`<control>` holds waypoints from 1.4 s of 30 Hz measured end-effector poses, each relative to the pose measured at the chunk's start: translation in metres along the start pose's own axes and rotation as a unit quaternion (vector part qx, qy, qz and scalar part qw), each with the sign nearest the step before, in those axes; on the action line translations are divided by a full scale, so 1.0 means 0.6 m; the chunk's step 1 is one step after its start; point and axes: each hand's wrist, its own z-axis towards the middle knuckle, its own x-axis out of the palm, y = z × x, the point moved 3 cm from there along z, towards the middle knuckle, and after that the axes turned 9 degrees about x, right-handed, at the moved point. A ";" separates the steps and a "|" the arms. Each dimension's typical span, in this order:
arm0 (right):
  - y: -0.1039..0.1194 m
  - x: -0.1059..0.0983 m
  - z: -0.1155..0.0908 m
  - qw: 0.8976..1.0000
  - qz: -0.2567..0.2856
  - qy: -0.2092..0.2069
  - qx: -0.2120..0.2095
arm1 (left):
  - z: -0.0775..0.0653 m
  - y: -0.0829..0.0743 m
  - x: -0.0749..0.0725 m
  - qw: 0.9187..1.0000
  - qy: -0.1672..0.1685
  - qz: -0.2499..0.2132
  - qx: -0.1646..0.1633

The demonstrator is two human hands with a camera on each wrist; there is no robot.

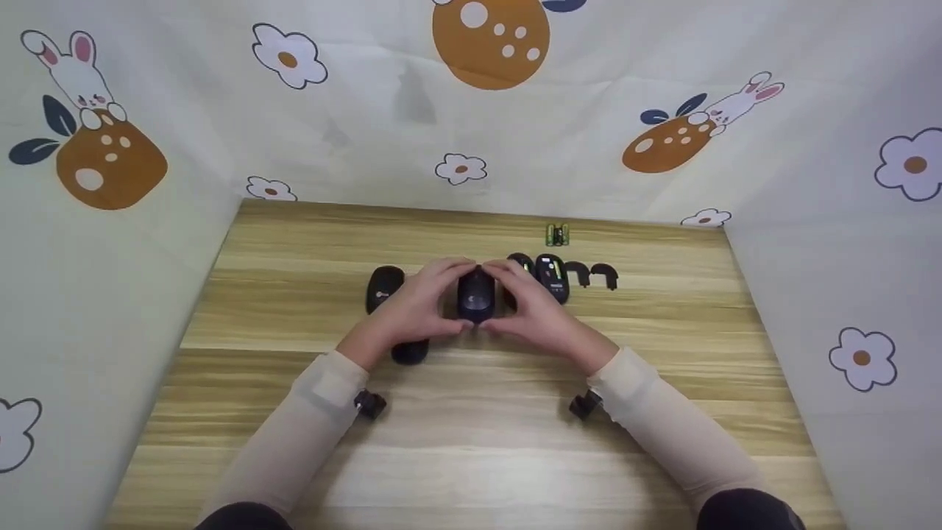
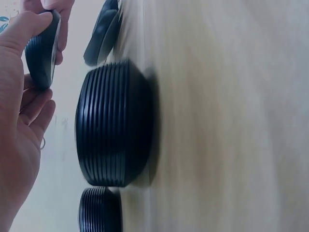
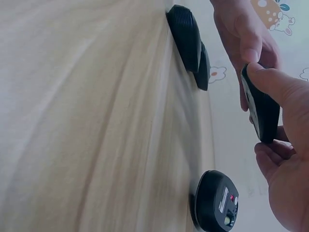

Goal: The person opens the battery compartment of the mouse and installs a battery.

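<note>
A: Main item, quick?

B: Rounded black plastic computer mouse point(image 1: 476, 297), mid-view from the head, lifted off the pale wood-grain counter point(image 1: 500, 464).

A: Hands?

B: Left grip point(image 1: 422, 298) and right grip point(image 1: 535, 300), both clamped on it. Thumbs at its 6 o'clock end, fingers round its 12 o'clock end.

A: Handling?

B: Judging by looks: light, stiff, smooth enough to slip a bit, not very fragile. Best hold is the long flanks or the two ends; the ridges in the left wrist view should help. Don't lean on the top buttons.

A: Around it?

B: From that mouse: a black oval mouse point(image 1: 381, 285) at 9, a dark rounded mouse point(image 1: 410, 353) near 8, partly behind the left wrist. Overturned black mice point(image 1: 553, 282) between 2 and 3, curved black plastic covers point(image 1: 605, 270) near 3, small green-and-black batteries point(image 1: 558, 235) at 2.
</note>
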 end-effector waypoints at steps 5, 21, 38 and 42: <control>-0.002 -0.007 -0.017 1.000 0.018 -0.005 -0.016 | 0.000 -0.012 0.008 1.000 -0.014 -0.020 0.015; -0.018 -0.013 -0.069 0.998 0.051 -0.015 -0.043 | 0.002 -0.046 0.048 0.999 -0.023 -0.036 0.014; -0.020 -0.008 -0.094 0.979 0.061 -0.098 -0.166 | -0.001 -0.062 0.066 0.991 -0.053 -0.122 -0.014; -0.021 -0.007 -0.097 0.975 0.083 -0.111 -0.171 | -0.003 -0.061 0.070 0.986 -0.073 -0.151 0.010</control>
